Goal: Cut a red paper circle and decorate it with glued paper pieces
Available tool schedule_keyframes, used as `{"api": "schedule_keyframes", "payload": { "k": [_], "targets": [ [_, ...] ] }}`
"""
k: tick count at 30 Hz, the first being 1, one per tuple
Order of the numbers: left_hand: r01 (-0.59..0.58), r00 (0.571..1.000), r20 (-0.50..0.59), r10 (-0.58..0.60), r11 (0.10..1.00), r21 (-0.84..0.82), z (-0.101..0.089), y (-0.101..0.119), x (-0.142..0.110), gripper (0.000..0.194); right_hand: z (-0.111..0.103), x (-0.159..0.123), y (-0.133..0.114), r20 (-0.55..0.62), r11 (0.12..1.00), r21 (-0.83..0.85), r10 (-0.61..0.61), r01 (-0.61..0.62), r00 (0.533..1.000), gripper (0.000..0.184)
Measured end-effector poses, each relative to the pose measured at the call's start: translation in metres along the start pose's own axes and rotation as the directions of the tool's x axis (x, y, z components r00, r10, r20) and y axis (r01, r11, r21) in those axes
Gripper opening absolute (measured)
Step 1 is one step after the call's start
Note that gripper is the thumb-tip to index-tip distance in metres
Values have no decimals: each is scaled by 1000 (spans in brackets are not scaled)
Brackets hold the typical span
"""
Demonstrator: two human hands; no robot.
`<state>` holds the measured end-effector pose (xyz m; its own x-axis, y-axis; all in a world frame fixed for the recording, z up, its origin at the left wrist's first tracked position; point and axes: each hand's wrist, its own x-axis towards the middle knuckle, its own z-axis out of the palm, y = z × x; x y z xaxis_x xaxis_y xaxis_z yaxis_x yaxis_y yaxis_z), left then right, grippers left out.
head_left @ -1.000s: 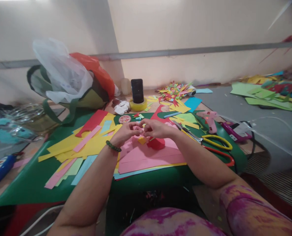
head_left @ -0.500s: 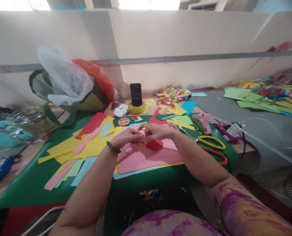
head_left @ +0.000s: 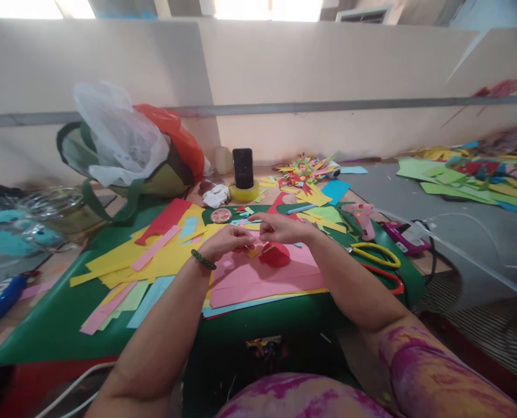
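My left hand [head_left: 228, 240], with a green beaded bracelet [head_left: 203, 259] on the wrist, pinches a small yellow paper piece [head_left: 252, 253] at its fingertips. Close by on the right, my right hand [head_left: 283, 228] has its fingers curled together; whatever they hold is too small to make out. Under both hands lies a stack of pink paper sheets [head_left: 267, 283], with blue and yellow edges showing beneath. A rounded red paper piece [head_left: 277, 256] rests on the pink sheets below my right hand.
Yellow paper sheets [head_left: 154, 258] and cut strips spread to the left on the green mat [head_left: 44, 331]. Scissors with yellow and red handles [head_left: 378, 253], a pink glue gun [head_left: 362, 217] and a purple device [head_left: 404, 237] sit right. Behind stand a phone [head_left: 243, 167], yellow tape roll [head_left: 245, 193] and bag [head_left: 127, 157].
My fingertips have drawn slightly apart, and more of the yellow piece and the red paper shows between and below them. The view has shifted a little.
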<state>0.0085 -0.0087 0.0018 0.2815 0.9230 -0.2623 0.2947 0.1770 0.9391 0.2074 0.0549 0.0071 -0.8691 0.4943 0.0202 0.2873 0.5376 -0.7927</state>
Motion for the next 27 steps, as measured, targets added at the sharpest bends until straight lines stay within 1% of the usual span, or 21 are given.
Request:
{"api": "schedule_keyframes", "payload": {
  "k": [3, 6, 8, 10, 12, 14, 15, 16, 17, 19, 20, 21, 22, 23, 25, 26, 27],
  "targets": [
    [1, 1000, -26, -2, 1000, -31, 1, 2, -2, 32, 0, 1, 2, -36, 1000, 11, -29, 29, 999, 49],
    [-23, 1000, -3, 23, 997, -68, 0, 3, -4, 35, 2, 4, 4, -89, 999, 25, -33, 36, 995, 47],
    [-45, 999, 26, 48, 993, -108, 0, 3, -5, 42, 4, 6, 5, -109, 999, 43, -9, 14, 994, 49],
    [-56, 998, 32, 60, 990, -132, 0, 3, -6, 43, 5, 9, 4, -136, 999, 33, 33, -29, 990, 51],
    [-53, 998, 25, 57, 989, -141, 0, 3, -6, 44, 3, 8, -1, -191, 995, -62, 67, -81, 979, 51],
    [-45, 998, 33, 51, 989, -144, 1, 4, -7, 46, 0, -2, -14, -294, 963, -238, 53, -126, 954, 49],
    [-41, 998, 40, 47, 989, -143, 1, 4, -6, 47, -1, -11, -22, -356, 931, -329, 33, -158, 934, 48],
    [-38, 998, 44, 44, 989, -141, 2, 4, -6, 48, -3, -24, -32, -421, 891, -413, -4, -188, 907, 45],
    [-35, 998, 45, 41, 990, -137, 3, 4, -6, 49, -4, -39, -41, -484, 856, -456, -7, -245, 875, 42],
    [-31, 998, 47, 37, 992, -126, 5, 5, -5, 48, -3, -77, -56, -582, 779, -477, 69, -408, 810, 33],
    [-32, 998, 49, 38, 992, -120, 7, 5, -5, 48, -2, -96, -60, -626, 730, -469, 122, -497, 770, 28],
    [-34, 998, 56, 41, 993, -112, 9, 5, -5, 47, 1, -116, -61, -661, 663, -458, 192, -592, 726, 26],
    [-35, 997, 66, 42, 994, -99, 10, 5, -4, 46, 4, -134, -59, -698, 571, -436, 274, -696, 662, 28],
    [-35, 996, 78, 41, 996, -83, 12, 6, -3, 45, 8, -150, -54, -711, 471, -408, 375, -783, 595, 31],
    [-31, 994, 101, 35, 998, -46, 17, 6, -2, 44, 16, -174, -41, -708, 305, -337, 541, -891, 453, 36],
    [-27, 993, 112, 30, 999, -28, 18, 6, -1, 43, 19, -181, -33, -698, 251, -302, 599, -920, 392, 38],
    [-21, 992, 121, 23, 1000, -14, 20, 7, -1, 44, 23, -186, -27, -688, 224, -270, 635, -936, 351, 40]
  ]
}}
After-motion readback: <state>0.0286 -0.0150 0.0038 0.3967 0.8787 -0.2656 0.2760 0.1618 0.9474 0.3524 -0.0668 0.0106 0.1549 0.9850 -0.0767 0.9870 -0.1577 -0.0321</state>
